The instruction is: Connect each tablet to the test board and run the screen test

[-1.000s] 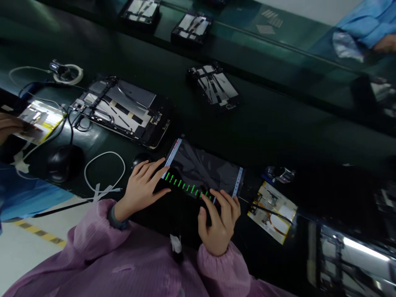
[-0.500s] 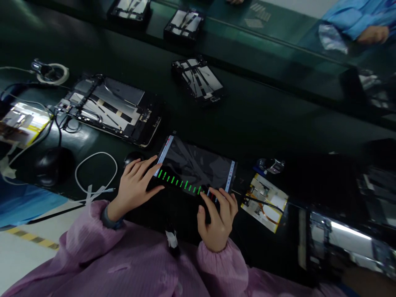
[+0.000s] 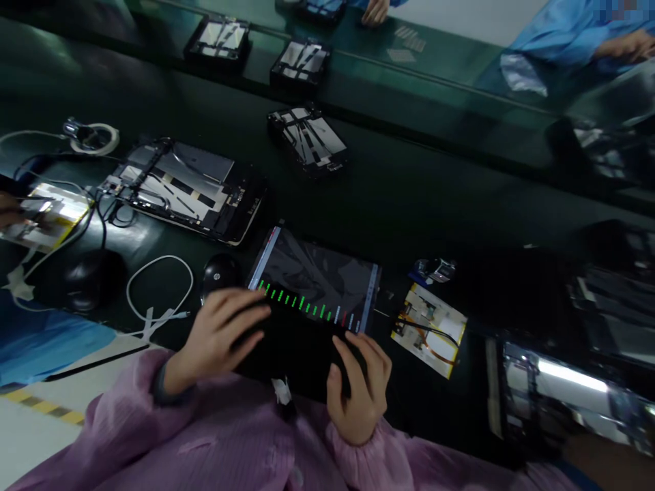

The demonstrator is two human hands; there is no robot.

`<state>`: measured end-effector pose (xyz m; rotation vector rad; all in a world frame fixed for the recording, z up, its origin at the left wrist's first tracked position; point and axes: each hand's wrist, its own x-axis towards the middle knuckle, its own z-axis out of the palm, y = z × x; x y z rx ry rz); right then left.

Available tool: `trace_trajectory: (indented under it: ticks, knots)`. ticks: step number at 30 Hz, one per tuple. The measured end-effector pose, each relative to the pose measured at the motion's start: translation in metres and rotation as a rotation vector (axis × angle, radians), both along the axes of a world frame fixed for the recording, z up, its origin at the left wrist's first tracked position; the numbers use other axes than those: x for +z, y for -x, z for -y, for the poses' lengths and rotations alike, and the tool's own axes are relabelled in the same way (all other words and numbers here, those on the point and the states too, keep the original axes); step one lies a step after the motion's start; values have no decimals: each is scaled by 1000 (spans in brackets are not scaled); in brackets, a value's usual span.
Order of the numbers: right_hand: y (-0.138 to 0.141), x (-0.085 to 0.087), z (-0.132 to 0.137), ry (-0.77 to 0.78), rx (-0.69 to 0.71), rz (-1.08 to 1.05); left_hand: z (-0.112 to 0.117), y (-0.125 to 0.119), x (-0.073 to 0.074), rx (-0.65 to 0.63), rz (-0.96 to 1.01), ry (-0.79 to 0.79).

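I find the tablet (image 3: 317, 283) on the worktop (image 3: 434, 204) just before the person, green bars lit across its screen. The left hand (image 3: 222, 331) lies on its near-left edge, fingers spread flat. The right hand (image 3: 358, 385) covers the near-right corner with fingers curled; I cannot tell whether they grip. A mouse (image 3: 217, 271) sits beside the left hand.

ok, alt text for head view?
The left hand and right hand, in pink sleeves, rest on the near part of a dark flat tablet showing a row of green marks. A black mouse, looped white cable and opened tablet chassis lie left of it.
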<state>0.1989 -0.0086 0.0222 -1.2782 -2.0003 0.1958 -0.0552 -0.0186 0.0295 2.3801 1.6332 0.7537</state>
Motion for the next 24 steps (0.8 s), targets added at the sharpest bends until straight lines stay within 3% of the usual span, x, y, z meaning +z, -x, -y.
trace_trajectory:
  ticks: [3,5,10,15,18,21,24]
  knots:
    - [-10,-2,21,48,7,-34,17,-26,9,-434,4,169]
    - [-14,-5,33,85,9,-52,21,-43,3,-541,-16,179]
    - [-25,-14,55,174,-31,-92,19,-61,-14,-564,-17,127]
    - [-53,-22,47,117,-257,-16,17,-65,0,-465,223,179]
    - [-74,-23,43,137,-407,222,12,-73,7,-395,318,217]
    - [-94,-20,53,344,-486,443,6,-83,2,-352,278,289]
    - [-109,-16,69,620,-457,246,3,-89,-3,-441,147,335]
